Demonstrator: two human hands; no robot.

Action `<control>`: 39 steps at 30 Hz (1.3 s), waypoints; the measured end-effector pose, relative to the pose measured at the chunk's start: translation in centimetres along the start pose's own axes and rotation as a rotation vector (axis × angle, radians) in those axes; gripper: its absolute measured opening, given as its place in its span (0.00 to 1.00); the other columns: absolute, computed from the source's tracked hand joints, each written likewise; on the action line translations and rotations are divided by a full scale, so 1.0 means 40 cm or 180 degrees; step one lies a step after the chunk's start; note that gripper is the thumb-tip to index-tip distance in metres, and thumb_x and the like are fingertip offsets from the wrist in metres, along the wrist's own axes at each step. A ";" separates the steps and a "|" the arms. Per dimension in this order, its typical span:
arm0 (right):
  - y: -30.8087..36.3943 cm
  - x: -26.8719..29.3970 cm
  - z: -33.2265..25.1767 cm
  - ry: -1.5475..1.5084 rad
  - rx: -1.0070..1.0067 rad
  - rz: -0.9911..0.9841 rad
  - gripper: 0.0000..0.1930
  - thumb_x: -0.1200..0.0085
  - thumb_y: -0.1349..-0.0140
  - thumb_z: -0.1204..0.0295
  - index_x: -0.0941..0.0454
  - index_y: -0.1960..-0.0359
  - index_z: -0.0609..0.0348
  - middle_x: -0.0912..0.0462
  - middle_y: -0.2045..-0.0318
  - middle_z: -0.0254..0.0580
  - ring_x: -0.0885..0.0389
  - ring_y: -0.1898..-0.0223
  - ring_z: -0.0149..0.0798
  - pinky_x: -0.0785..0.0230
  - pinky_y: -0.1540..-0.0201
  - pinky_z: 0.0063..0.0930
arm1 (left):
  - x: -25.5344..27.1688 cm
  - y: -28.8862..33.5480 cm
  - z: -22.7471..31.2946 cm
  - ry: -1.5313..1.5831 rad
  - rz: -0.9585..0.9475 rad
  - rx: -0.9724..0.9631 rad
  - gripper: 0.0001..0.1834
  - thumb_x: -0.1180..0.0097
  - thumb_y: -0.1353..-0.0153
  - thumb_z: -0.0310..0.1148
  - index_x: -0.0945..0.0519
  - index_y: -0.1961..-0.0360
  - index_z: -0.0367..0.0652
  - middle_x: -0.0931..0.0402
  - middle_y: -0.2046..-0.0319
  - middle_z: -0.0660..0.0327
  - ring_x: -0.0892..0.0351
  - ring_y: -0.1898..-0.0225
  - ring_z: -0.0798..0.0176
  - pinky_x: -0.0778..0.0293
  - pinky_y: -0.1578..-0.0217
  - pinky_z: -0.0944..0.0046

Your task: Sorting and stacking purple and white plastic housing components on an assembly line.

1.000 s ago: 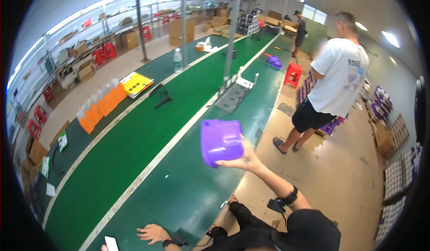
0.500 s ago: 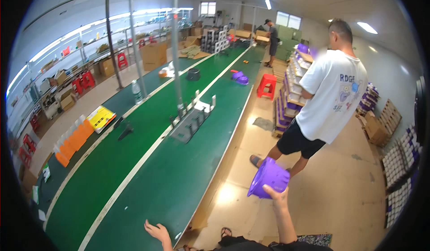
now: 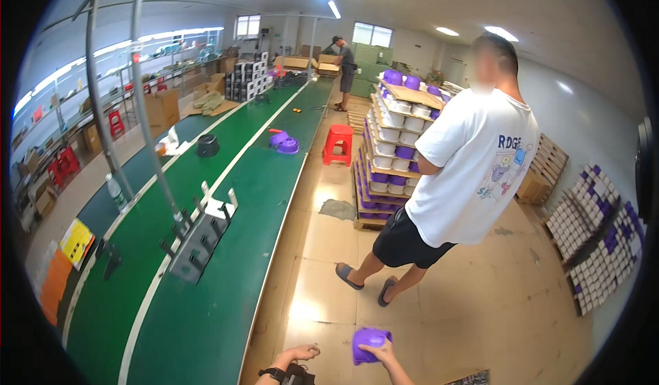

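My right hand (image 3: pixel 379 352) grips a purple plastic pot-shaped shell (image 3: pixel 367 337) by its side, low over the tan floor. My left hand (image 3: pixel 302 353), at the end of an arm with a dark wristband (image 3: pixel 273 372), is to its left, apart from it. Its fingers are loosely bent and nothing shows in them. The green-topped bench (image 3: pixel 206 309) runs along my left. On it stands a grey rack with upright dark pegs (image 3: pixel 202 241). Farther along lie purple parts (image 3: pixel 283 143) and a black pot-shaped part (image 3: pixel 207 145).
A person in a white shirt (image 3: pixel 467 158) stands ahead to the right, beside a stacked pallet of white and purple pots (image 3: pixel 388 158). Past a red stool (image 3: pixel 338 145), another person (image 3: pixel 344 73) stands at the far end. More stacked pots (image 3: pixel 583 227) stand by the right wall.
The view has swung right. My right hand has brought the purple shell lower and closer to me. My left hand has left the bench top and is nearer the right hand.
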State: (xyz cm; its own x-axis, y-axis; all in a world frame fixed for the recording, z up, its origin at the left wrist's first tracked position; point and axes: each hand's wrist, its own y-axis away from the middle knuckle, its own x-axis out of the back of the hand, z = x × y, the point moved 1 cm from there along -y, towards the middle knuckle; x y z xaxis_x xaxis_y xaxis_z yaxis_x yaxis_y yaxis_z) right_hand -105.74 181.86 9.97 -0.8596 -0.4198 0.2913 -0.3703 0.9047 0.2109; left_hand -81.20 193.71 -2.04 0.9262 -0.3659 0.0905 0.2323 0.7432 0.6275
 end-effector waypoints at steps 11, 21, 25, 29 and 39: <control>-0.131 0.087 0.433 0.0830 -0.0641 0.0646 0.33 0.37 0.59 0.58 0.33 0.50 0.59 0.28 0.54 0.50 0.27 0.55 0.46 0.32 0.53 0.36 | 0.458 -0.129 0.002 0.1039 0.0767 0.1334 0.20 0.59 0.39 0.45 0.27 0.56 0.41 0.22 0.66 0.59 0.23 0.65 0.62 0.30 0.65 0.60; -0.278 0.003 0.257 0.1664 -0.1652 0.0979 0.45 0.30 0.73 0.49 0.30 0.52 0.63 0.23 0.58 0.53 0.25 0.55 0.50 0.31 0.53 0.37 | 0.585 -0.270 -0.013 0.1229 0.0978 0.1365 0.17 0.59 0.38 0.39 0.28 0.58 0.37 0.22 0.68 0.56 0.22 0.71 0.60 0.27 0.71 0.63; -0.428 -0.044 0.142 0.2389 -0.1886 0.0219 0.53 0.36 0.76 0.39 0.35 0.47 0.63 0.27 0.53 0.58 0.31 0.48 0.53 0.36 0.48 0.37 | 0.609 -0.287 -0.027 0.1034 0.0560 0.1515 0.19 0.60 0.37 0.39 0.31 0.52 0.36 0.22 0.64 0.53 0.21 0.69 0.59 0.26 0.67 0.61; -0.528 -0.086 0.195 0.1652 -0.1080 -0.0018 0.48 0.34 0.71 0.44 0.33 0.49 0.64 0.26 0.54 0.54 0.28 0.51 0.48 0.35 0.48 0.33 | 0.639 -0.287 0.063 0.1061 0.0298 0.1483 0.19 0.59 0.37 0.41 0.32 0.50 0.40 0.23 0.62 0.56 0.22 0.66 0.62 0.28 0.67 0.64; -0.530 -0.242 0.192 0.0414 -0.0459 -0.0743 0.38 0.30 0.65 0.58 0.31 0.50 0.61 0.25 0.54 0.44 0.28 0.51 0.38 0.39 0.46 0.28 | 0.661 -0.242 0.138 0.0962 -0.0002 0.1443 0.19 0.60 0.37 0.43 0.32 0.48 0.48 0.23 0.59 0.59 0.23 0.63 0.66 0.30 0.66 0.67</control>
State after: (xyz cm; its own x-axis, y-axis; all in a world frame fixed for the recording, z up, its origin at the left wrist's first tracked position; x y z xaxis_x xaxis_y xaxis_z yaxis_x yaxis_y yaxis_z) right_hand -92.25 167.29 -4.48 -0.7013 -0.6294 0.3346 -0.4906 0.7668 0.4139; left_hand -60.62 173.73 -1.45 0.9857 -0.1395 -0.0945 0.1436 0.4025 0.9041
